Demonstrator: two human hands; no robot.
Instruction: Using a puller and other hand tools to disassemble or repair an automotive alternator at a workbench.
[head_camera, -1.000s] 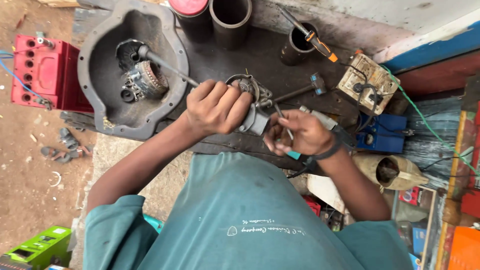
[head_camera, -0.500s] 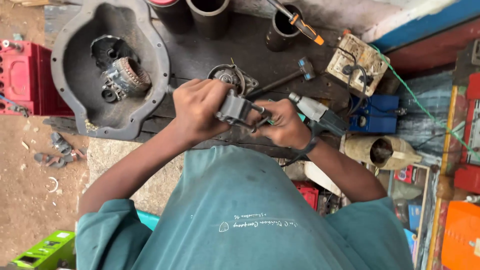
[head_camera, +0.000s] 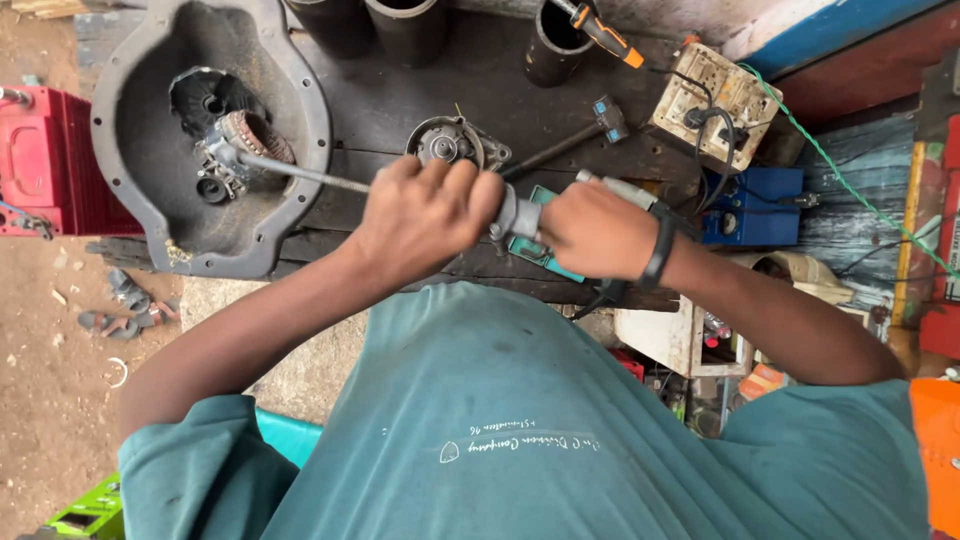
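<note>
Two hands meet over the dark wooden table (head_camera: 400, 110): the left hand (head_camera: 425, 215) and right hand (head_camera: 595, 228) both close their grip on one small grey metal part (head_camera: 512, 215) (its shape mostly hidden by fingers). Behind stand three dark cylinders (head_camera: 410, 25), one hammer (head_camera: 575, 135), one grey bell-shaped housing (head_camera: 130, 120)
</note>
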